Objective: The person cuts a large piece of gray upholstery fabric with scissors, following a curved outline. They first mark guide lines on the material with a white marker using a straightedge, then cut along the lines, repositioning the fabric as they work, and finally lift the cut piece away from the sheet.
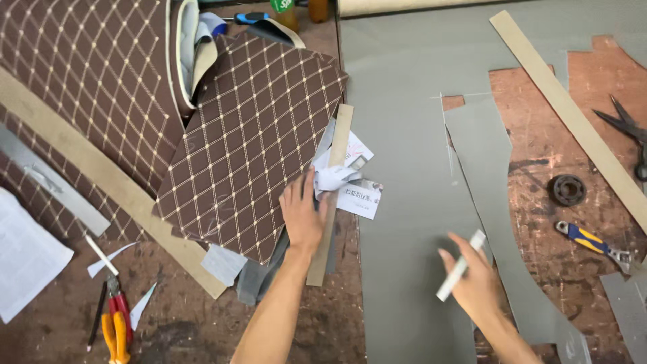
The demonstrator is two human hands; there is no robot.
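My left hand (303,214) lies flat, fingers spread, on a brown quilted diamond-stitched panel (253,138) and touches crumpled white papers (344,176) and a tan strip (331,189). My right hand (475,283) holds a white chalk stick (460,266) above a grey fabric sheet (404,168). A cut grey fabric piece (495,202) lies just right of that hand.
Black scissors (627,131), a black ring (567,189) and a blue-yellow utility knife (593,244) lie at right on the rusty table (539,155). A long tan strip (573,114) crosses the upper right. Orange-handled pliers (116,323) and more quilted panels (87,74) are at left.
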